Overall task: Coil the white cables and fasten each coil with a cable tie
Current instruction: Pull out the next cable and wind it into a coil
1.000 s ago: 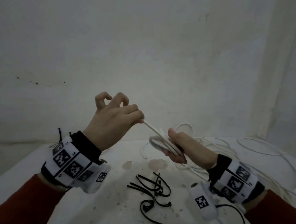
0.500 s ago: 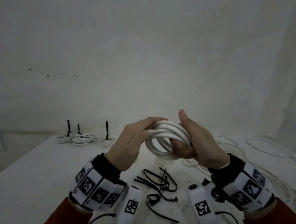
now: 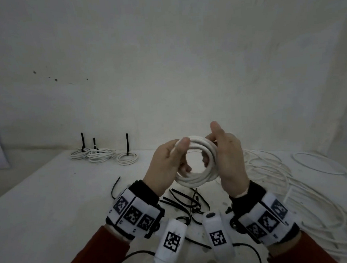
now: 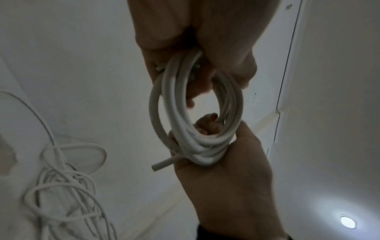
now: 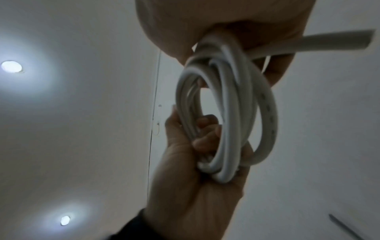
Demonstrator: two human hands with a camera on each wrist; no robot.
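White round cable coil (image 3: 197,164) sits raised above the white worktop (image 3: 51,199) in the head view, held between both hands: the left hand (image 3: 166,168) grips its left side with thumb over the top strands, the right hand (image 3: 229,160) clasps its right side. Below them lie loose black plastic cable ties (image 3: 185,203). Three tied white coils (image 3: 103,156) rest at the far edge, and a loose tangle of white cable (image 3: 293,185) spreads on the right.

From the left wrist, the coil (image 4: 195,113) hangs between the left hand (image 4: 195,32) above and the right hand (image 4: 226,178) below, whose fingers (image 4: 207,125) curl through the loop; a cut cable end (image 4: 164,164) juts out beside them.

From the right wrist, the right hand (image 5: 216,19) grasps the coil (image 5: 226,105) at the top, and the left hand (image 5: 195,178) clutches its lower strands.
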